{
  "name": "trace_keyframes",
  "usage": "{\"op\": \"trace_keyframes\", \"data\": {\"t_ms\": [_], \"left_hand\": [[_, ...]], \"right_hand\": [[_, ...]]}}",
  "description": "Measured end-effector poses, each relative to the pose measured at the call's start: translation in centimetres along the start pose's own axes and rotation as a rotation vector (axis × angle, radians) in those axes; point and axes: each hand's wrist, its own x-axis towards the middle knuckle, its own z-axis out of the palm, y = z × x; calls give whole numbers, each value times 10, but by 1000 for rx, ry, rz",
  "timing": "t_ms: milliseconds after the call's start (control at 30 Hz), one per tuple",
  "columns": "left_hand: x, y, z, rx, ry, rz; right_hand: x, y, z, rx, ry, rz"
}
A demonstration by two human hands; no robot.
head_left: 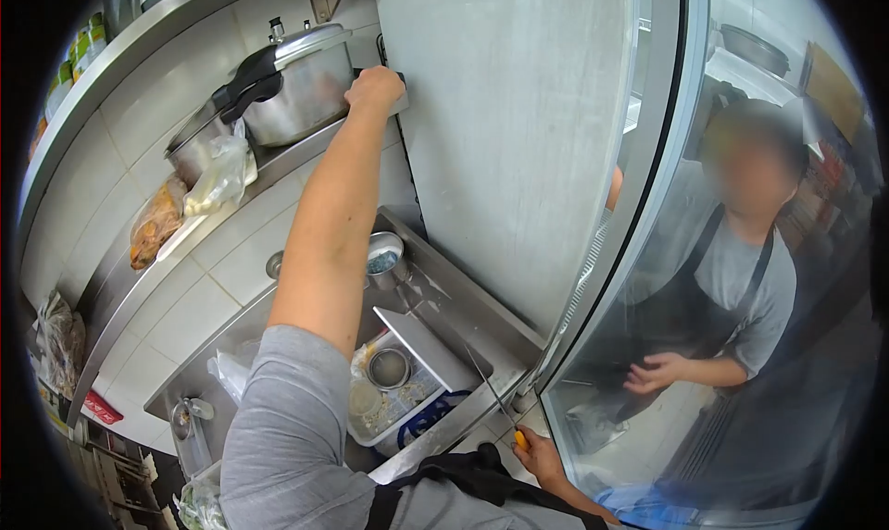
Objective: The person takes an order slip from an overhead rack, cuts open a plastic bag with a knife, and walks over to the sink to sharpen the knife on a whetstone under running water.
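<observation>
My left hand [377,87] is raised to the wall shelf, fingers curled closed beside the pressure cooker [301,90]. A dark part shows by the knuckles; what the fingers hold is hidden. Low at the right, my right hand [542,458] grips the orange handle of a knife [505,410], whose long thin blade points up toward the sink's edge. Below my left arm is the steel sink [505,349]. In it stand a white tub [428,417] with a metal bowl [389,369] and food scraps, and a steel pot [385,257] with bluish contents.
A steel pan [190,146], a plastic bag [222,178] and a brown wrapped item [159,223] share the shelf [278,171]. A pale panel [509,141] rises beside the sink. A person [732,261] shows in the glass door [593,382] at the right, one hand open.
</observation>
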Motion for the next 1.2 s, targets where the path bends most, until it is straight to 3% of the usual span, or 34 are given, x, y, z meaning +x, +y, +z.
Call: {"op": "trace_keyframes", "data": {"t_ms": [133,267,333,467,567,667,800,867,967,1000,1067,1200], "left_hand": [[86,0,44,57,-152,-106],[99,14,49,-48,-176,-190],[110,17,51,-346,-81,-419],[87,26,40,-669,123,-625],[63,14,39,-746,331,-547],[72,13,38,-791,387,-462],[84,21,48,-727,460,-530],[132,7,72,-503,134,-358],[51,17,23,-503,47,-256],[52,19,20,-503,49,-249],[57,21,18,-188,-15,-116],[107,-4,47,-318,48,-157]], "right_hand": [[13,4,-3,-22,-5,14],[21,-9,-9,9,-25,34],[25,-11,-10,37,-34,63],[34,0,-6,17,-47,22],[39,-2,-8,37,-64,17],[40,-1,-4,70,-74,41],[37,2,-2,77,-73,12],[34,-8,-7,66,-54,12],[27,3,-3,38,-20,23],[27,2,-4,42,-15,22],[23,2,-7,56,-58,104],[20,4,-8,54,-67,88]]}}
